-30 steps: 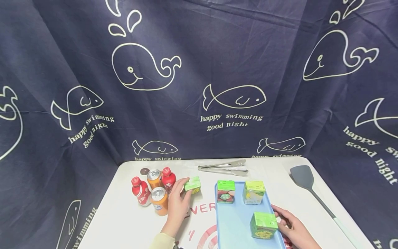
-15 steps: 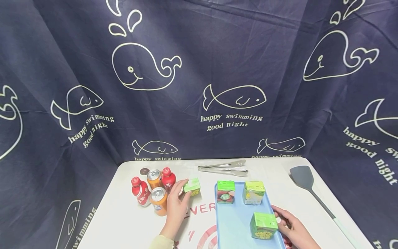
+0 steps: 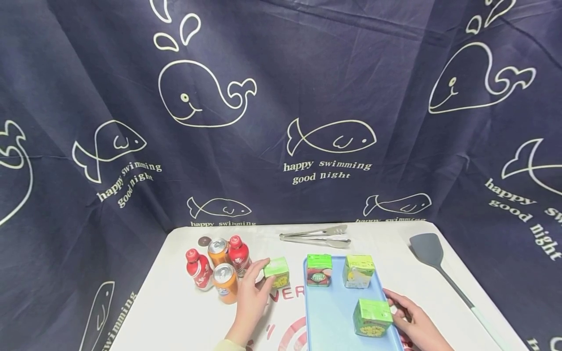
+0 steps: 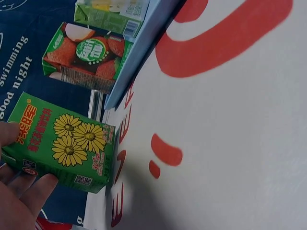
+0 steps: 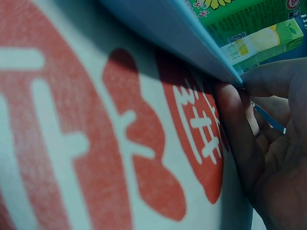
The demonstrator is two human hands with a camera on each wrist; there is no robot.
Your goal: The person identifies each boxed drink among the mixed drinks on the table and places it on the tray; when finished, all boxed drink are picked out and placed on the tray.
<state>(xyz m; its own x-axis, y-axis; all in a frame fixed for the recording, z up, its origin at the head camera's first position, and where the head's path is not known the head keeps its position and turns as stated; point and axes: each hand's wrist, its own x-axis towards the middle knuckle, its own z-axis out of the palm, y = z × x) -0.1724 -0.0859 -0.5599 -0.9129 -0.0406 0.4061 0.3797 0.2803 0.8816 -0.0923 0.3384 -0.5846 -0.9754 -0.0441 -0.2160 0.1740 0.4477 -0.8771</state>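
My left hand (image 3: pixel 252 297) grips a small green drink carton (image 3: pixel 277 274) left of the blue tray. In the left wrist view this carton (image 4: pixel 67 143) shows yellow flowers, with the thumb on one side and fingers underneath. My right hand (image 3: pixel 414 321) pinches the right rim of the blue tray (image 3: pixel 329 312), and the right wrist view shows thumb and index finger at that rim (image 5: pixel 211 57). On the tray stand a green carton with red fruit (image 3: pixel 319 271), a yellow-green carton (image 3: pixel 358 273) and another green flower carton (image 3: pixel 372 319).
Two orange cans (image 3: pixel 225 282) and two red-capped bottles (image 3: pixel 200 270) cluster left of my left hand, near a small dark round object (image 3: pixel 204 241). Metal tongs (image 3: pixel 313 237) lie at the back. A grey spatula (image 3: pixel 428 249) lies on the right. A dark printed curtain (image 3: pixel 281 97) surrounds the table.
My left hand has moved the green carton slightly right and toward me, away from the bottles. The right hand and the tray have stayed in place.
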